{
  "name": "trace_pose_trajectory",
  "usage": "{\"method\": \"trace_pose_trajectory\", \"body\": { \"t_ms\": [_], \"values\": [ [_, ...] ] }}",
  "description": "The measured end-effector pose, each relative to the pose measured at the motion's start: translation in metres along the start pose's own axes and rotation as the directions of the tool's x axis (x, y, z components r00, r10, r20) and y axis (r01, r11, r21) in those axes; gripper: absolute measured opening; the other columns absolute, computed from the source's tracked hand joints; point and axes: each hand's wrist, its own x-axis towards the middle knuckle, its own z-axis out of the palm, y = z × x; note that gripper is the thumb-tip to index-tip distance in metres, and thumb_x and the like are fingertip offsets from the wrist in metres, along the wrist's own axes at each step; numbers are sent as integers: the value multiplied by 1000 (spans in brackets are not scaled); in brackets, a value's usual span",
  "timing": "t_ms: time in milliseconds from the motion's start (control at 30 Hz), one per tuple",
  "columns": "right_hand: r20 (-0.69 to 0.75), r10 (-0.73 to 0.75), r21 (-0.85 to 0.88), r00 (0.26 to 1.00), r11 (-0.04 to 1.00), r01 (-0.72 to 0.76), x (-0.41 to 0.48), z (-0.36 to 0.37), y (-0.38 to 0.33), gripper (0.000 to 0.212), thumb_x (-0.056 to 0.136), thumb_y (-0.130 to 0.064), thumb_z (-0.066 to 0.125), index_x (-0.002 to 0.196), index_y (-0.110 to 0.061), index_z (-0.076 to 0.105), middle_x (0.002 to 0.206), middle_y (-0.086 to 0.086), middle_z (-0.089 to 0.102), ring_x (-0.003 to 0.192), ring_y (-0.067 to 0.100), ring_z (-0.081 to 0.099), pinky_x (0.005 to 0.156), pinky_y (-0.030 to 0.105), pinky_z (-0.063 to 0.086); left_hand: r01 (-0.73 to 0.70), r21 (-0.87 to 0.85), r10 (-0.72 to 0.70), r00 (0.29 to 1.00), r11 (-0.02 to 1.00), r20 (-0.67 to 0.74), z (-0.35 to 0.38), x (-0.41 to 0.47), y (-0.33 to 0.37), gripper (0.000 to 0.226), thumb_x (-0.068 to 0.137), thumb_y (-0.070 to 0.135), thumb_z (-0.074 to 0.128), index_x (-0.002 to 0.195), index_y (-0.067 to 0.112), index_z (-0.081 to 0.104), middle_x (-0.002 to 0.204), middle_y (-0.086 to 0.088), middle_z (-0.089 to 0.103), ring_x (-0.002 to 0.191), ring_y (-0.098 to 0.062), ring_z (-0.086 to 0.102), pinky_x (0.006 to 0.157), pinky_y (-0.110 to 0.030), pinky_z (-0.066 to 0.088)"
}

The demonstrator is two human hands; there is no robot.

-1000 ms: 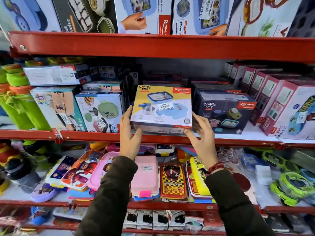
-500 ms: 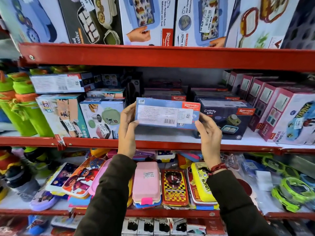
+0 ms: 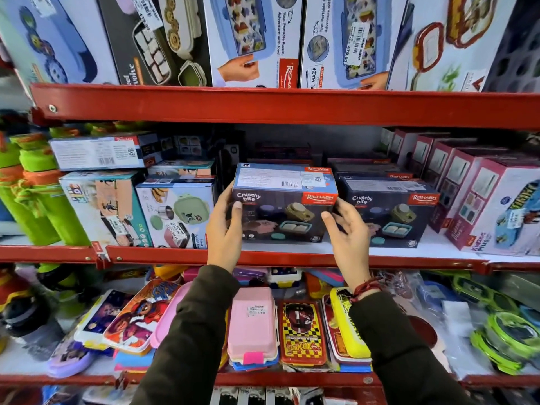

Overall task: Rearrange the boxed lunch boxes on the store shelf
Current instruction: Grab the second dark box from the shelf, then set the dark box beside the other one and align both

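A boxed lunch box [image 3: 280, 211] marked "Crunchy bite" stands on the middle red shelf [image 3: 292, 257]. Its dark face points at me and its blue labelled side is on top. My left hand [image 3: 223, 232] grips its left end, thumb on the front. My right hand [image 3: 347, 238] holds its lower right corner, thumb on the front and fingers round the side. A matching dark box [image 3: 388, 217] stands close on its right, with more of the same stacked behind.
A green-and-white box [image 3: 178, 217] stands just left of the held box. Pink boxes [image 3: 467, 194] fill the right end, green bottles [image 3: 35, 200] the left. Large boxes [image 3: 254, 39] line the upper shelf. Loose lunch boxes [image 3: 252, 325] lie on the lower shelf.
Both hands turned the box over: its yellow face, then its blue labelled side, faced me. Now the dark face is forward and the box sits further back beside the matching box.
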Motion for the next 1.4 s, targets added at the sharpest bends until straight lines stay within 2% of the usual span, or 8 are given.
{"method": "trace_pose_trajectory", "body": {
  "t_ms": [233, 367, 600, 833, 1000, 1133, 1300, 1400],
  "values": [
    [84, 152, -96, 985, 985, -143, 7, 9, 17, 49, 106, -7, 42, 154, -16, 41, 143, -11, 49, 133, 10, 50, 109, 18, 39, 183, -69, -179, 982, 981, 61, 11, 5, -5, 44, 110, 41, 32, 149, 27, 45, 137, 20, 54, 129, 4, 49, 106, -5, 31],
    [115, 192, -128, 975, 976, -177, 10, 11, 26, 53, 107, -8, 38, 158, -18, 35, 153, -8, 46, 140, 13, 46, 123, 36, 34, 206, -45, -202, 976, 977, 84, 15, 9, -15, 29, 109, 48, 33, 130, 45, 52, 126, 27, 60, 118, 18, 53, 106, -12, 37],
    [150, 248, -89, 957, 967, -237, 10, 13, 30, 68, 90, -31, 39, 158, -33, 33, 160, -6, 45, 148, 12, 41, 127, 48, 31, 257, -96, -249, 964, 962, 90, 20, 10, -23, 83, 88, 81, 37, 154, 31, 43, 156, 5, 52, 146, -11, 46, 127, -42, 31],
    [142, 297, 56, 944, 950, -307, 10, 17, 22, 72, 85, -30, 36, 157, -31, 36, 161, -5, 44, 150, 14, 38, 128, 49, 27, 362, -275, -350, 932, 891, 91, 27, 16, -27, 42, 106, 57, 24, 125, 47, 60, 115, 30, 70, 109, 14, 63, 107, -25, 42],
    [121, 312, 105, 942, 940, -324, 1, 11, 14, 68, 86, -27, 33, 153, -27, 41, 157, -3, 46, 148, 17, 42, 126, 45, 31, 350, -210, -338, 937, 913, 91, 17, 11, -31, 56, 106, 60, 17, 150, 39, 44, 147, 12, 58, 137, -9, 52, 121, -35, 33],
    [119, 296, 102, 948, 946, -308, -6, 7, 12, 64, 86, -25, 33, 148, -35, 42, 149, -8, 50, 137, 7, 49, 117, 33, 38, 307, -176, -294, 951, 935, 93, 11, 1, -28, 46, 110, 48, 15, 146, 41, 43, 127, 25, 61, 115, 12, 58, 87, -2, 47],
    [130, 248, 97, 960, 960, -261, -14, 3, 16, 60, 85, -23, 35, 140, -44, 43, 135, -29, 54, 115, -29, 50, 107, 19, 40, 238, -183, -228, 971, 954, 76, 5, -6, -33, 55, 109, 51, 19, 156, 31, 40, 154, 9, 52, 143, -8, 49, 117, -26, 41],
    [136, 245, 85, 960, 962, -258, -20, 2, 14, 60, 86, -24, 34, 144, -41, 43, 136, -28, 53, 124, -19, 49, 118, 31, 37, 221, -170, -210, 974, 960, 81, 5, -11, -31, 56, 109, 52, 20, 157, 31, 40, 156, 7, 52, 144, -9, 49, 117, -27, 41]
  ]
}}
